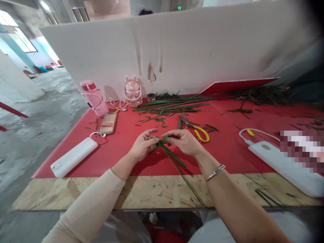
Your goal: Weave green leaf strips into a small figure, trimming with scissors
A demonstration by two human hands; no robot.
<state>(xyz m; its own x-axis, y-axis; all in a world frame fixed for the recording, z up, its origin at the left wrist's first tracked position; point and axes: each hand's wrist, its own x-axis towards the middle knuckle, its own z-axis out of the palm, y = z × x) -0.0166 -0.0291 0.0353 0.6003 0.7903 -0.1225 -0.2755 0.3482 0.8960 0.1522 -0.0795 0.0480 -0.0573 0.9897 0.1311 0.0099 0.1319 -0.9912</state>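
On the surface point(222, 148), scissors point(199, 132) are lying at 1 o'clock from the hands, leaf strips point(172, 103) at 12, bottle point(92, 96) at 10.

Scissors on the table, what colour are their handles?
Yellow. The scissors lie on the red mat just beyond the right hand, seen in the head view.

1. The left hand point(143, 145) sits just left of frame centre, fingers curled, thumb and forefinger pinched together.
2. The right hand point(184, 141) faces it, fingertips pinching, nearly touching the left.
3. Both forearms rise from the bottom edge, converging.
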